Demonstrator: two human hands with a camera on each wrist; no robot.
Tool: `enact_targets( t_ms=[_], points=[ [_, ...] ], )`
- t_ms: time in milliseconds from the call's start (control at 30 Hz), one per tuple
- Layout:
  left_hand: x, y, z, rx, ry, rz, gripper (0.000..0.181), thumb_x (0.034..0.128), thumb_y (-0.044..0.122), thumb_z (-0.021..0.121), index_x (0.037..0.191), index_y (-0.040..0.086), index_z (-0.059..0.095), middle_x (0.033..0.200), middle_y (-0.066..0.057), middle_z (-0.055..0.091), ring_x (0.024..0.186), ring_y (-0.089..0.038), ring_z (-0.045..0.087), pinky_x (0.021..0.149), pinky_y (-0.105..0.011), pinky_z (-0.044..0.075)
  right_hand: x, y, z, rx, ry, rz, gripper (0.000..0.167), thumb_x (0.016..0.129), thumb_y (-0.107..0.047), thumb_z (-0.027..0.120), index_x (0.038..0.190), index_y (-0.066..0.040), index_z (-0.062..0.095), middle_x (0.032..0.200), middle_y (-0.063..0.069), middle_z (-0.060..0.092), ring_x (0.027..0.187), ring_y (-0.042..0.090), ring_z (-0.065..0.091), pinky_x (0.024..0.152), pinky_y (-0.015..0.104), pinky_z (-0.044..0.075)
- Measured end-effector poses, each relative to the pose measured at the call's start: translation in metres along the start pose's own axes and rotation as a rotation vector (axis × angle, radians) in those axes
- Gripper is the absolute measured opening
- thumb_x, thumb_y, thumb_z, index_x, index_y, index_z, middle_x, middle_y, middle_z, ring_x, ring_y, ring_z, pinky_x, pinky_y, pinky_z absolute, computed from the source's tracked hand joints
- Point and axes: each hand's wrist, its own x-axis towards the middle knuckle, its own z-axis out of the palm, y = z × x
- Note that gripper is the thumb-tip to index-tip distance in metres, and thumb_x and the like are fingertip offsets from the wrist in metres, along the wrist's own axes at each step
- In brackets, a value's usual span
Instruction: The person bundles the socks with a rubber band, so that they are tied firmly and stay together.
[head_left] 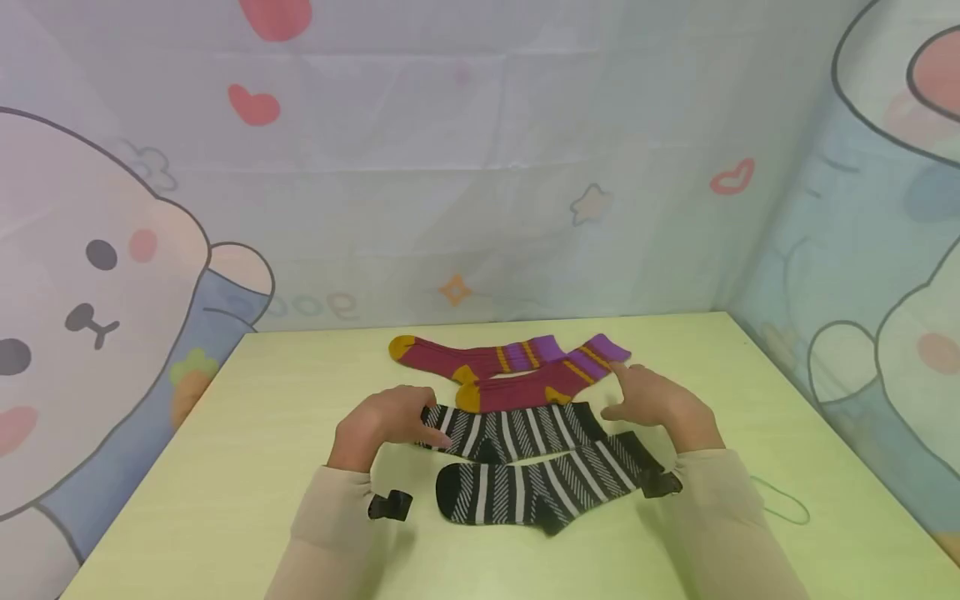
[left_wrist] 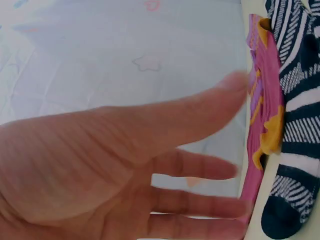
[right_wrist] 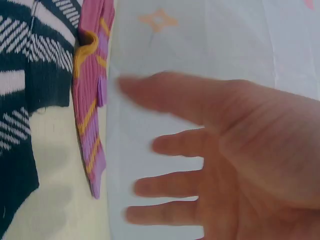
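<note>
Left hand [head_left: 393, 415] and right hand [head_left: 654, 397], fingers apart and empty, flank striped socks [head_left: 517, 433] on the bench [head_left: 225, 500]; maroon socks [head_left: 521, 392] lie beyond, nearer its far edge, pairs apparently separated by pattern.

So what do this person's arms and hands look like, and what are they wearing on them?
The left hand and right hand are both bare. The left sleeve and right sleeve are long, plain pale beige, ending near the wrists. A small black attachment shows beside each cuff, one at the left and one at the right.
</note>
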Motion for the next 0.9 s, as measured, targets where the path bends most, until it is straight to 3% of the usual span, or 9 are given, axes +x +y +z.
enact_targets(
  t_ms=[167,400,500,633,767,900],
  points=[
    [-0.002,0.008,0.002,0.001,-0.099,0.059,0.049,0.0746,0.041,0.088,0.102,0.010,0.063,0.092,0.001,0.060,0.081,-0.018,0.058,0.075,-0.038,0.049,-0.006,0.004,-0.003,-0.024,-0.102,0.002,0.059,0.082,-0.009,0.074,0.131,0.014,0.050,0.130,0.032,0.055,0.121,0.047,0.052,0.097,0.057,0.045],
    [0.003,0.019,0.014,-0.074,-0.242,0.056,0.036,0.0718,0.028,0.092,0.092,0.015,0.065,0.077,-0.001,0.065,0.073,-0.024,0.067,0.070,-0.040,0.053,-0.010,0.009,-0.001,-0.052,-0.161,0.064,0.043,0.073,0.004,0.078,0.114,0.003,0.066,0.119,0.018,0.066,0.112,0.039,0.060,0.087,0.056,0.051],
    [0.005,0.021,0.019,-0.057,-0.256,0.080,0.029,0.0728,0.023,0.091,0.086,0.015,0.066,0.075,0.000,0.065,0.070,-0.022,0.066,0.068,-0.039,0.055,-0.008,0.010,0.003,-0.072,-0.165,0.064,0.026,0.071,0.006,0.080,0.093,-0.001,0.068,0.096,0.009,0.068,0.089,0.027,0.061,0.075,0.046,0.053],
    [0.007,0.023,0.023,-0.040,-0.270,0.100,0.018,0.0755,0.016,0.089,0.080,0.020,0.072,0.075,0.002,0.065,0.067,-0.021,0.065,0.066,-0.037,0.055,-0.006,0.009,0.008,-0.103,-0.144,0.090,0.024,0.069,0.008,0.079,0.073,-0.008,0.061,0.076,0.002,0.058,0.071,0.020,0.049,0.064,0.038,0.048],
    [0.007,0.026,0.026,-0.004,-0.270,0.081,0.013,0.0786,0.018,0.087,0.073,0.020,0.075,0.071,0.002,0.067,0.068,-0.019,0.066,0.066,-0.035,0.055,-0.007,0.006,0.011,-0.120,-0.120,0.139,0.023,0.069,0.008,0.077,0.071,-0.008,0.061,0.075,0.004,0.060,0.069,0.022,0.051,0.061,0.038,0.048],
    [0.010,0.029,0.030,0.036,-0.258,0.041,0.024,0.0769,0.028,0.088,0.067,0.014,0.072,0.067,-0.002,0.068,0.065,-0.019,0.065,0.063,-0.032,0.055,-0.007,0.006,0.013,-0.112,-0.125,0.172,0.020,0.071,0.008,0.076,0.071,-0.006,0.062,0.076,0.006,0.062,0.066,0.023,0.056,0.057,0.035,0.048]
  ],
)
